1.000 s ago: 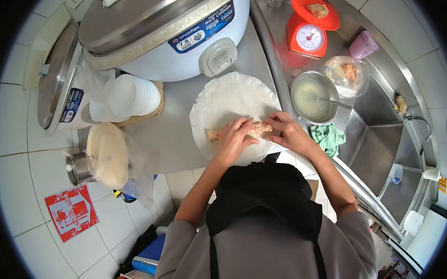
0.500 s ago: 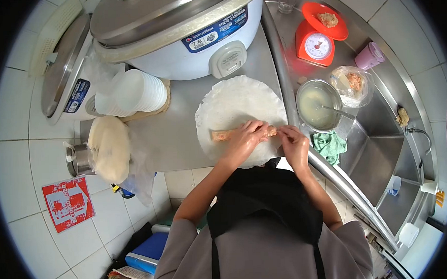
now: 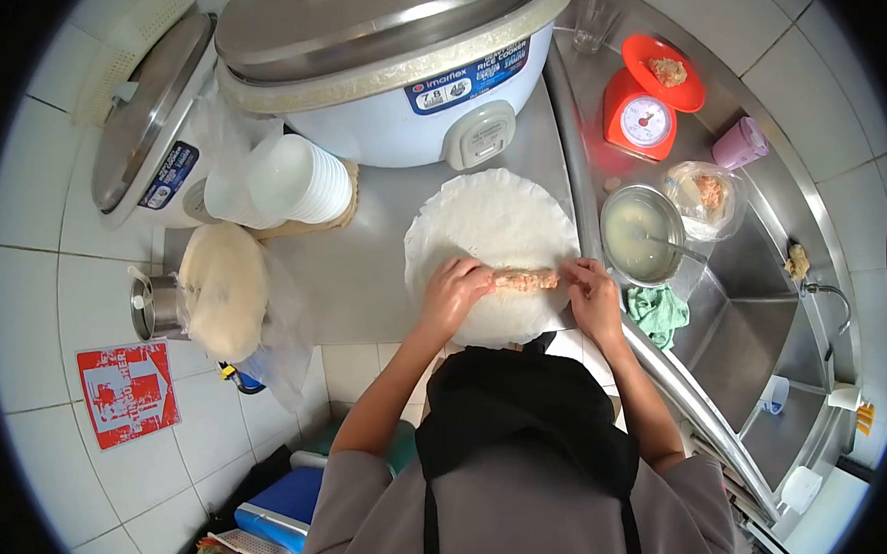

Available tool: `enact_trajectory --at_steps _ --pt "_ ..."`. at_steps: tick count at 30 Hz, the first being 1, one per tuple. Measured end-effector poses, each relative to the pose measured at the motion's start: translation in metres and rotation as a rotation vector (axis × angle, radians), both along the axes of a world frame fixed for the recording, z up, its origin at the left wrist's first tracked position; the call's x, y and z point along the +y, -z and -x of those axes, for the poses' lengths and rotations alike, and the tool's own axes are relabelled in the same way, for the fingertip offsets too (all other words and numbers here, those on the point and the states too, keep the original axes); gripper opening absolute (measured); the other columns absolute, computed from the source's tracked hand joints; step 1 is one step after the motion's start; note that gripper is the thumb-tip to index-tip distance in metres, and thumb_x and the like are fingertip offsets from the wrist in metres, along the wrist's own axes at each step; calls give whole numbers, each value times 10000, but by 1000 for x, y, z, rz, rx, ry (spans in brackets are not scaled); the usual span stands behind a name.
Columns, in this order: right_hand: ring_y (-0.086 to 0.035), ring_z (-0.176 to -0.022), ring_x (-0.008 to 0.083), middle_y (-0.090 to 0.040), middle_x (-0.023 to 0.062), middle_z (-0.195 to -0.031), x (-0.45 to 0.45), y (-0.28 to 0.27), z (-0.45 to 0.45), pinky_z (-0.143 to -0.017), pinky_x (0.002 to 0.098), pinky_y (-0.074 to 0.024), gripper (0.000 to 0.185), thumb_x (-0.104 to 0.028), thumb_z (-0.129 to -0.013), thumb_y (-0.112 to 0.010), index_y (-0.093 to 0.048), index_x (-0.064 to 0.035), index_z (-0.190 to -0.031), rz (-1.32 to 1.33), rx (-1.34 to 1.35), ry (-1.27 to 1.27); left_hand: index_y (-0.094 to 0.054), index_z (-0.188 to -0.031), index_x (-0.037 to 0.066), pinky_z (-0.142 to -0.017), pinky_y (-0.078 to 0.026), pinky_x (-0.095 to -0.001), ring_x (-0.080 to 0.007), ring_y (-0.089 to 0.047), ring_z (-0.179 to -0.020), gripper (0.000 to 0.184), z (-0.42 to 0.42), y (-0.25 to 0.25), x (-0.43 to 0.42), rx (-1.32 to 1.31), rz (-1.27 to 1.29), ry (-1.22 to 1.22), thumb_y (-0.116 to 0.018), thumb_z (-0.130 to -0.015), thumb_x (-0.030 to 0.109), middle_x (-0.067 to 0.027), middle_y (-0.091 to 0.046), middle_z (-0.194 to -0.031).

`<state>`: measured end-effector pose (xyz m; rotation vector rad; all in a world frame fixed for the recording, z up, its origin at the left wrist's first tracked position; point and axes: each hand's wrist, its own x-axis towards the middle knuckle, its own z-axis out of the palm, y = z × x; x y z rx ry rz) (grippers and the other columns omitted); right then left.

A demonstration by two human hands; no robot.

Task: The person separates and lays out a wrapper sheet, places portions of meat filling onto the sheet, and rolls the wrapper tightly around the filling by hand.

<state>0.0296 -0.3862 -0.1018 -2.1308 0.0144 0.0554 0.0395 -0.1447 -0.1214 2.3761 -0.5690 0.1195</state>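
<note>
At our far left, pale round sheets hang in clear plastic over the edge of the steel counter, with stacked white tubs beyond them.

Next comes our left hand, fingers bent and drawn together, their tips at the left end of the strip of filling. They seem to touch it, or to come right up against it; we cannot tell whether anything is pinched between fingers and thumb.

The strip lies to the right of those fingertips, on the round white wrapper, nearer our body than the wrapper's middle. Its long axis runs from left to right, nearly level, so it spans the gap between our 2 hands and points its ends at them. Of the 2, the left looks nearer, since its fingers cover or meet their end of the strip.

Our right hand is at the wrapper's right edge, its fingers curled inward and close together, the tips just beside the strip's other end. Whether they grip the wrapper's edge we cannot tell (the fingers hide it).

Farther right, a metal bowl of cloudy liquid with a spoon in it stands near that hand, and a green cloth lies just beside the bowl, on our side.
</note>
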Motion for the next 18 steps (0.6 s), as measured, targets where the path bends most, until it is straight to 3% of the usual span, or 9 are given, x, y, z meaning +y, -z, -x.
enact_trajectory --at_steps 1,4,5,7,12,18 --pt "-606 -853 287 -589 172 -1058 1 -4 -1 -770 334 -491 304 24 -748 -515 -642 35 -1024 11 27 -15 -646 -1036 42 -797 -448 -354 -243 -546 -925 358 0 -5 5 41 1 32 -722 -706 158 -55 -593 -960" --pt "-568 -924 288 -595 149 -1038 14 -10 -7 -808 373 -473 260 -11 -759 -573 -648 22 -1006 189 -370 -229 -649 -1051 38 -798 -450 -357 -259 -544 -928 365 -2 -16 9 99 87 62 -725 -718 167 -76 -591 -968" --pt "-537 -986 283 -598 124 -1024 24 -13 -8 -830 393 -447 240 -80 -766 -645 -655 -1 -992 137 -299 -289 -652 -1051 39 -798 -451 -359 -264 -544 -928 361 -2 -17 11 116 130 62 -724 -723 170 -83 -589 -970" --pt "-545 -951 247 -602 84 -1007 45 -4 -17 -820 365 -432 246 -139 -765 -670 -661 -33 -986 270 -496 -408 -641 -1096 59 -792 -454 -354 -271 -541 -932 379 -5 -8 18 130 88 110 -716 -743 173 -95 -580 -1005" --pt "-539 -895 195 -594 21 -955 60 4 -23 -799 329 -414 202 -166 -745 -680 -665 -71 -923 372 -545 -520 -621 -1131 45 -792 -462 -351 -269 -541 -947 418 -13 -5 28 152 72 205 -714 -745 174 -101 -568 -1047" --pt "-529 -873 184 -563 9 -880 66 2 -24 -786 315 -415 252 -191 -704 -703 -657 -75 -923 381 -478 -525 -646 -1085 28 -816 -468 -350 -256 -539 -987 389 -6 -16 39 194 120 81 -720 -730 168 -103 -555 -1063"
